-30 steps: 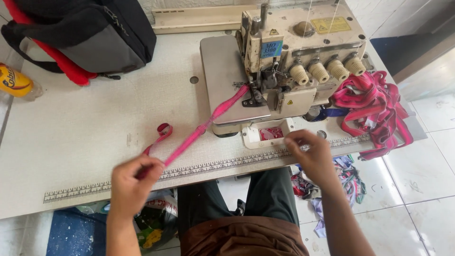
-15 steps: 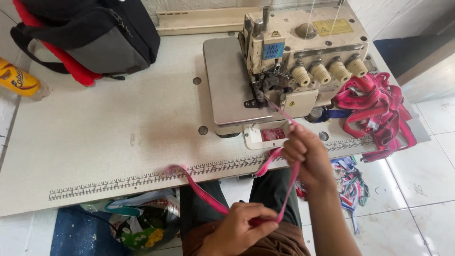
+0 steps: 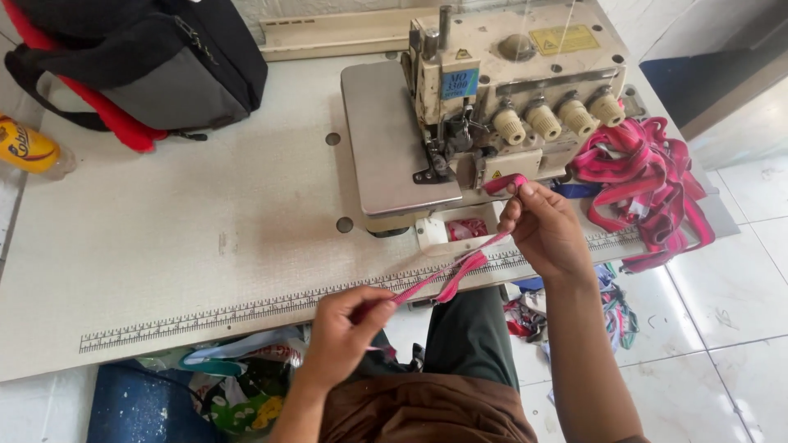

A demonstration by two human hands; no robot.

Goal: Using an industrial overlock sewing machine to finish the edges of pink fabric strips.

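Head view: at lower centre the left hand point(image 3: 343, 332) pinches one end of a narrow pink fabric strap point(image 3: 451, 279); the right hand point(image 3: 542, 226) pinches the other end just below the cream overlock sewing machine point(image 3: 509, 82) — the strap hangs stretched between them over the edge of the white table point(image 3: 164, 246). A pile of pink straps point(image 3: 648, 176) lies at right, a black backpack point(image 3: 156, 57) at upper left.

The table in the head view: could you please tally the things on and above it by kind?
Sewing machine: 1
Black and red bag: 1
Yellow bottle: 1
Pile of pink straps: 1
Pink strap held between left hand and right hand: 1
Total: 5
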